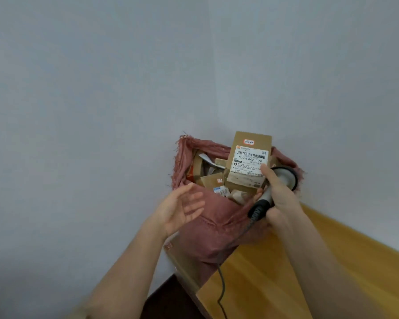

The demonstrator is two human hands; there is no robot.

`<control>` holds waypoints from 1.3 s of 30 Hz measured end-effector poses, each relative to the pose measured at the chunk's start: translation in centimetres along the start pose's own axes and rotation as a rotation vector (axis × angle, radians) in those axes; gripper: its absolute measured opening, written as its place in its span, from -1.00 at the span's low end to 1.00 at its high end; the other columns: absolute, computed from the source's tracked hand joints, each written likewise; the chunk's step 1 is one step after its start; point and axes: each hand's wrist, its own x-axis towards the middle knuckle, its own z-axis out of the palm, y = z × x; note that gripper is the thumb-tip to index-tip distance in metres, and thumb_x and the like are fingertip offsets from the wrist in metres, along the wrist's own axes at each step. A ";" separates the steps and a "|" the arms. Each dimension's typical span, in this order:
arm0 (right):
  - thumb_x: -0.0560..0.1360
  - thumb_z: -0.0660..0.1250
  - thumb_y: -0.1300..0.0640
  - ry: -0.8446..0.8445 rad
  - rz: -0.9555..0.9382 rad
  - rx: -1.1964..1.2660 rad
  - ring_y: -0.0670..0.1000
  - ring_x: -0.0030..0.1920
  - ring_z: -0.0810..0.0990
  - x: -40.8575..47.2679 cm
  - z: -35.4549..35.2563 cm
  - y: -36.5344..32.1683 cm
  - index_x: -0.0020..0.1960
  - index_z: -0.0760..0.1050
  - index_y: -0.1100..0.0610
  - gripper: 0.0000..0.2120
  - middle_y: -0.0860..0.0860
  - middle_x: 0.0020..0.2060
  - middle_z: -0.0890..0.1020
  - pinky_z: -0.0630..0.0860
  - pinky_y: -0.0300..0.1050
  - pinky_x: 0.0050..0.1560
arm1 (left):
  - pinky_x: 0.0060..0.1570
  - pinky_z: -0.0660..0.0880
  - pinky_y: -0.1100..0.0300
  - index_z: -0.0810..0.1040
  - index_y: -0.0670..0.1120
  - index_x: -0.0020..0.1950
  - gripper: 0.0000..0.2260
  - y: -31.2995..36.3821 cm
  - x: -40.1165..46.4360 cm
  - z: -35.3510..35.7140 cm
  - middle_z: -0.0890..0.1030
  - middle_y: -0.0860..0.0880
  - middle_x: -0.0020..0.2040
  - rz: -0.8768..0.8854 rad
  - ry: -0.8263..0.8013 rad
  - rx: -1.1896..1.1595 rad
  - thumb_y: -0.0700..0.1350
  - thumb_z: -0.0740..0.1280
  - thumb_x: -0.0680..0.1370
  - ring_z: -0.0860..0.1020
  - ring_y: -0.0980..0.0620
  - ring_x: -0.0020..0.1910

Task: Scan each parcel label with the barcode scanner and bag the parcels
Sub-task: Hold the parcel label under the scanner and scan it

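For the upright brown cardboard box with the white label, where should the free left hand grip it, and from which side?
Grip the brown cardboard box by its bare upper end, from above-left: it stands clear of the pink fabric bag, and the left hand is open, while the right hand holds the scanner.

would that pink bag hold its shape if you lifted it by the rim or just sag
Probably sag: the pink bag is creased, frayed woven cloth, slumped under the left hand. It likely feels bulky, since cardboard parcels fill it. The labelled box on top might tip out.
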 end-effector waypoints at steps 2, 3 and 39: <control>0.35 0.59 0.03 0.019 0.007 -0.026 0.03 -0.42 0.63 3.4 2.7 0.4 0.08 0.56 0.26 -0.56 0.11 -0.26 0.71 0.60 -0.10 -0.40 | -0.02 0.58 0.05 0.57 -0.11 0.18 -0.75 2.6 2.3 -1.1 0.65 -0.11 0.01 0.026 0.024 0.011 -0.06 0.35 0.54 0.63 -0.07 -0.09; 0.34 0.60 0.01 0.031 0.015 -0.038 0.05 -0.33 0.66 5.0 3.7 0.8 0.11 0.56 0.26 -0.52 0.10 -0.23 0.71 0.63 -0.06 -0.29 | -0.05 0.58 0.05 0.58 -0.10 0.18 -0.77 3.6 3.4 -1.6 0.65 -0.11 0.02 0.024 0.031 0.021 -0.06 0.34 0.56 0.63 -0.06 -0.10; 0.52 0.38 0.28 0.837 -0.168 -0.201 0.02 -0.51 0.43 14.6 1.1 2.9 -0.10 0.49 0.28 -0.91 0.12 -0.40 0.49 0.40 -0.12 -0.47 | 0.04 0.57 0.00 0.58 -0.36 0.10 -0.72 10.5 45.4 1.3 0.62 -0.32 0.10 0.230 -0.051 1.426 -0.15 0.35 0.54 0.61 -0.22 0.08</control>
